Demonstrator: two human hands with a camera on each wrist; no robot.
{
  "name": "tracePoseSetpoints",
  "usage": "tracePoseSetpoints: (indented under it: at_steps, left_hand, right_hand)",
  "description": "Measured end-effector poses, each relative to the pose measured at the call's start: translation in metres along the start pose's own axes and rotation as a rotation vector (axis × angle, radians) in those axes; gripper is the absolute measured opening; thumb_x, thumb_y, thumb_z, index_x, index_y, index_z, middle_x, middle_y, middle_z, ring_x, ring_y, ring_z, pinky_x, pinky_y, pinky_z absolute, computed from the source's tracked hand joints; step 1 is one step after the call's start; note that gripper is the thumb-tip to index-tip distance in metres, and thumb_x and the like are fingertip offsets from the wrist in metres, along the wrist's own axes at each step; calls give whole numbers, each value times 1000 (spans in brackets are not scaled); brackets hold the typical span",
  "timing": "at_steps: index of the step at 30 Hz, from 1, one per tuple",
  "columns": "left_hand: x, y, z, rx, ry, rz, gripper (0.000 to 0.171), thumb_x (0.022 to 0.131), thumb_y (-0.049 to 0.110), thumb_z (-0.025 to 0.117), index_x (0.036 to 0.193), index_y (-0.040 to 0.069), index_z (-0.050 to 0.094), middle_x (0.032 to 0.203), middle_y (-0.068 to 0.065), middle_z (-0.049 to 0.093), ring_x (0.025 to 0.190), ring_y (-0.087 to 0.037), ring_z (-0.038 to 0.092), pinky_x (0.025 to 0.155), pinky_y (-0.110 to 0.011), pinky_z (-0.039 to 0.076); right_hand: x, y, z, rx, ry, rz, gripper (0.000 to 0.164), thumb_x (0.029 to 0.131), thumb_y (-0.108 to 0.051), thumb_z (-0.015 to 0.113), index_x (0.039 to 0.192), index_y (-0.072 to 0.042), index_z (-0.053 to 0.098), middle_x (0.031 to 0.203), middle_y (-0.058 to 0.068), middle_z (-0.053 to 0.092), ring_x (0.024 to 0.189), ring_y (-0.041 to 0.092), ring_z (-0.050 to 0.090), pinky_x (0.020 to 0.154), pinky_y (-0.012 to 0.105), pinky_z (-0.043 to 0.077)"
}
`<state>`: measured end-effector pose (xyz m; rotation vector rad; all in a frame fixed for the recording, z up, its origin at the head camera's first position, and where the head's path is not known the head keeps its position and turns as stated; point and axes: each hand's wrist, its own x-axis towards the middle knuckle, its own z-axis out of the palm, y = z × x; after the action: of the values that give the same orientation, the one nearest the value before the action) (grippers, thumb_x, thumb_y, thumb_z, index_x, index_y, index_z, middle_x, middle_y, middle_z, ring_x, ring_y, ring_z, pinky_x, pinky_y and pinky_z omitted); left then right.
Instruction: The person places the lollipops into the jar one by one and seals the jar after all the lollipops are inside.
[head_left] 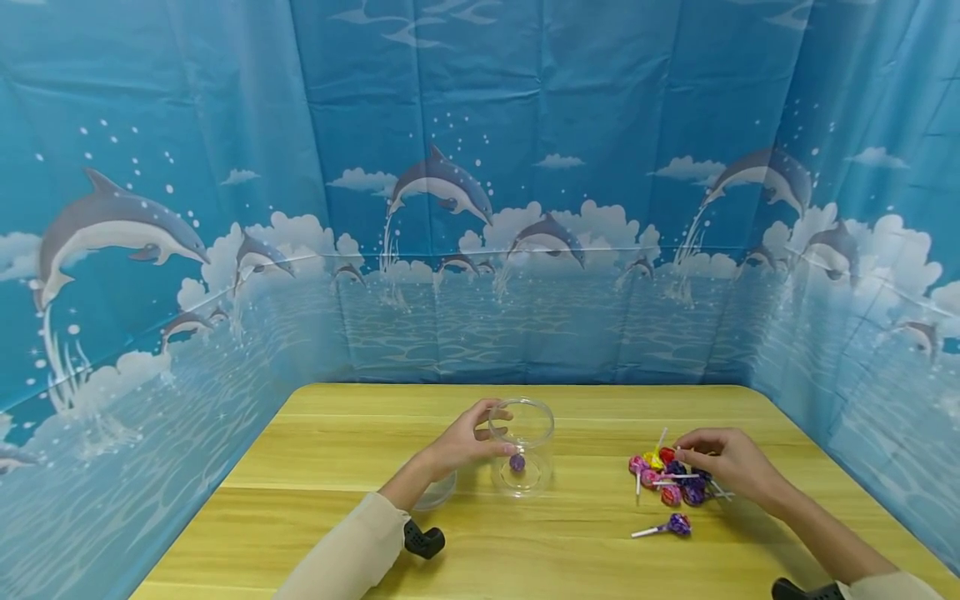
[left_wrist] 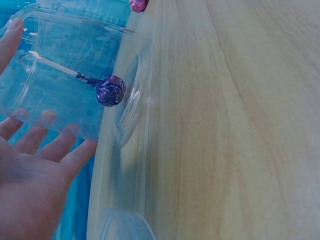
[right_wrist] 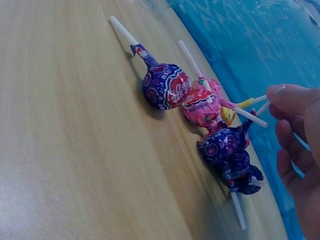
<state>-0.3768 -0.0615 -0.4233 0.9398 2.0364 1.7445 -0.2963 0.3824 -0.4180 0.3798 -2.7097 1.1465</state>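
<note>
My left hand (head_left: 467,440) holds a clear plastic jar (head_left: 537,450) from its left side, thumb and fingers spread against the wall. The jar stands upright with its mouth uncovered. Inside is one purple-wrapped lollipop (left_wrist: 110,91), its white stick pointing up. To the right, my right hand (head_left: 731,462) is over a pile of lollipops (head_left: 671,495) in pink, red, yellow and purple wrappers. Thumb and fingertip pinch a thin white lollipop stick (right_wrist: 259,99); which wrapped head it belongs to is hard to tell. A separate purple lollipop (head_left: 678,524) lies just in front of the pile.
A round clear lid (head_left: 437,492) lies on the table left of the jar, partly behind my left forearm. The wood-grain table (head_left: 330,450) has a blue dolphin-print curtain (head_left: 487,325) around its back and sides.
</note>
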Motion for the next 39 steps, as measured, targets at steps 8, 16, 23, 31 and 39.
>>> tracePoseSetpoints:
  at_steps: [8, 16, 23, 31, 39]
  left_hand:
    - [0, -2, -1, 1, 6, 3, 71, 97, 22, 77, 155, 12, 38, 151, -11, 47, 140, -45, 43, 101, -44, 51]
    - [0, -1, -1, 12, 8, 4, 71, 96, 25, 78, 155, 14, 39, 150, -9, 48, 140, -46, 44, 101, -44, 52]
    - [0, 2, -1, 10, 7, -7, 70, 96, 24, 78, 154, 16, 40, 150, -11, 48, 140, -46, 44, 100, -43, 52]
    - [0, 3, -2, 28, 3, -8, 70, 97, 22, 77, 155, 13, 39, 150, -10, 48, 139, -46, 44, 101, -44, 51]
    - [0, 3, -2, 0, -5, -9, 71, 96, 23, 79, 154, 14, 40, 150, -12, 48, 139, -46, 44, 100, -43, 52]
  right_hand:
    - [1, -3, -2, -24, 16, -32, 16, 100, -14, 72, 107, 0, 75, 96, 5, 74, 81, 20, 69, 66, 32, 56]
    - [1, -5, -6, -54, 88, -102, 10, 100, -12, 71, 104, -3, 73, 91, 6, 73, 79, 20, 70, 64, 28, 56]
    - [0, -7, -7, -29, 105, -105, 12, 102, -14, 69, 104, -2, 71, 92, 8, 72, 80, 19, 70, 66, 31, 57]
    - [5, -17, -10, -11, 120, -76, 17, 103, -20, 69, 107, -3, 71, 97, 5, 71, 86, 11, 70, 72, 36, 59]
    - [12, -28, -5, 48, 124, -62, 25, 104, -26, 67, 111, -3, 72, 103, 12, 72, 90, 9, 69, 73, 33, 57]
